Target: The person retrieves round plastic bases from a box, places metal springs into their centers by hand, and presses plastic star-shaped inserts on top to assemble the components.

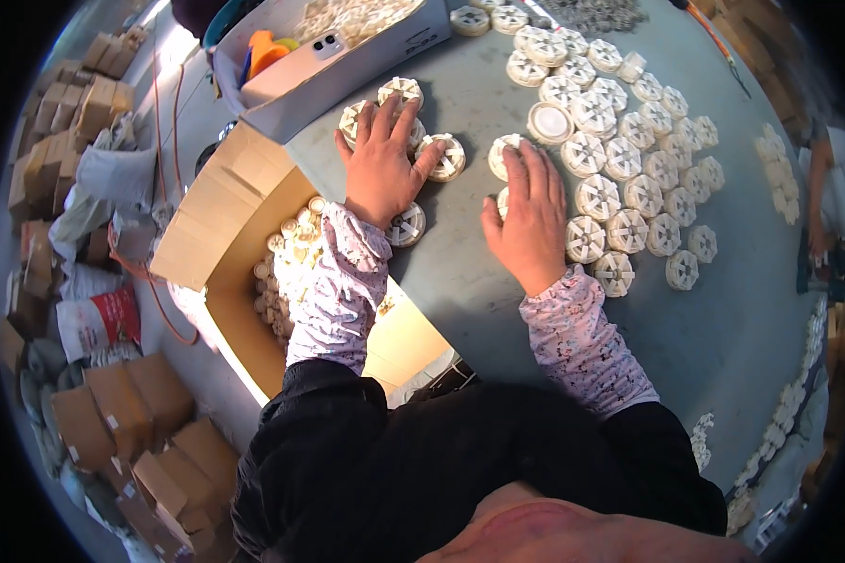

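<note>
An open cardboard box [225, 208] sits at eight o'clock from the left hand [382, 164]. The right hand [530, 220], half-spread, and the left, splayed wide, touch spoked white discs [593, 198]; I cannot tell whether either grips. Most discs cluster towards two o'clock.

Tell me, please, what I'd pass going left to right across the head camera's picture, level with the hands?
Whitish sack → raised cardboard flap → left hand → right hand → main cluster of whitish round parts → smaller patch of pale pieces → another person's arm.
</note>
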Demonstrator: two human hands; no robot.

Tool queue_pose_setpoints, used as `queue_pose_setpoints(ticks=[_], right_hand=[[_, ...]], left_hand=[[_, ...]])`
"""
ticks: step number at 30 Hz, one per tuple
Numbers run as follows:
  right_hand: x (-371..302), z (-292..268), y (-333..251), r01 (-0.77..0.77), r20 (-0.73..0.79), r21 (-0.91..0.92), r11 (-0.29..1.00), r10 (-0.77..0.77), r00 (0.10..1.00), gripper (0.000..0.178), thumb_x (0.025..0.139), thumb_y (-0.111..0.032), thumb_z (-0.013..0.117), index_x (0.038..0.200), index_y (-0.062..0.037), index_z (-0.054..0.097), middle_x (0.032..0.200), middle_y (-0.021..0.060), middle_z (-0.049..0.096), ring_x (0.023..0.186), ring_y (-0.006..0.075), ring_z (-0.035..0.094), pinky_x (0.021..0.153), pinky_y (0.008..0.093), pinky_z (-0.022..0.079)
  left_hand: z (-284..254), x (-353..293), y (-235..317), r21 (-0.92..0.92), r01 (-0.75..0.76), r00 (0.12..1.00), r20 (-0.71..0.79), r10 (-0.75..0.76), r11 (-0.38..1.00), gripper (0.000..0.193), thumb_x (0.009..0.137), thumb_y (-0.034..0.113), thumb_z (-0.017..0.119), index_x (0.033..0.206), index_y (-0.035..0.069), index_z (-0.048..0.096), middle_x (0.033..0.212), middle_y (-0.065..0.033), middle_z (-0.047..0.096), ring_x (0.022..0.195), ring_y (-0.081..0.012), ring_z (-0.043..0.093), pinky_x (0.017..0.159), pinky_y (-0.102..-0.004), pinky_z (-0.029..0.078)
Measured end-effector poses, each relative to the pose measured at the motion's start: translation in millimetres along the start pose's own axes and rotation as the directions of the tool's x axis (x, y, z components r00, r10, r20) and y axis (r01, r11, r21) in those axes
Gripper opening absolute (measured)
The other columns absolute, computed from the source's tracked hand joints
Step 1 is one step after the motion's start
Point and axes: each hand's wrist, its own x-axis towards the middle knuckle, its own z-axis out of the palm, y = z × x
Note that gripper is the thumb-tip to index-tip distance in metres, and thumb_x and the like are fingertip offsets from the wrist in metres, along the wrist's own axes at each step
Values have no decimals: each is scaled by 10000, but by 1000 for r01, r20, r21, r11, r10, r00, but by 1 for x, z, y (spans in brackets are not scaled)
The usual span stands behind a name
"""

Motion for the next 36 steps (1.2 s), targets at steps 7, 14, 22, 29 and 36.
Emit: queue_pose_setpoints(ticks=[7,14,22,29,36], right_hand=[[-6,-1,5,33,-12,-13,999,-33,999,703,887,-205,771,1527,-41,533,1595,196,493,1482,423,455,1250,551,368],[-11,-10,0,27,14,6,1000,-27,1000,686,918,-252,782,1541,-78,551,1622,188,491,1510,425,435,1258,581,335],[-103,-95,58,-94,-135,-36,995,88,987,672,961,-226,726,1579,-57,523,1675,232,429,1554,456,382,1291,593,245],[-97,-86,87,-143,-6,234,962,149,989,571,1019,-68,539,1584,-1,491,1695,245,416,1551,434,426,1281,482,342],[-73,-76,77,-113,50,321,940,102,993,654,968,-16,533,1613,-29,427,1682,254,422,1516,456,461,1250,485,390]], left_hand=[[-42,-57,-47,56,20,999,33,-22,998,753,984,662,659,1613,267,535,1680,-53,480,1596,-372,372,1250,-770,175],[-93,-127,-133,471,155,958,143,-249,869,811,989,668,642,1647,216,494,1738,-85,392,1653,-389,255,1269,-761,152],[-47,-87,23,-312,-206,978,-46,202,927,1154,725,602,953,1636,93,461,1678,-278,399,1575,-524,317,1264,-638,276],[3,-41,129,-277,-401,910,-14,414,873,1282,613,851,844,1651,201,466,1713,-182,377,1609,-518,245,1194,-844,155],[11,-51,136,-201,-374,911,101,399,905,1092,749,876,714,1639,281,498,1699,-157,397,1603,-494,261,1119,-910,198]])
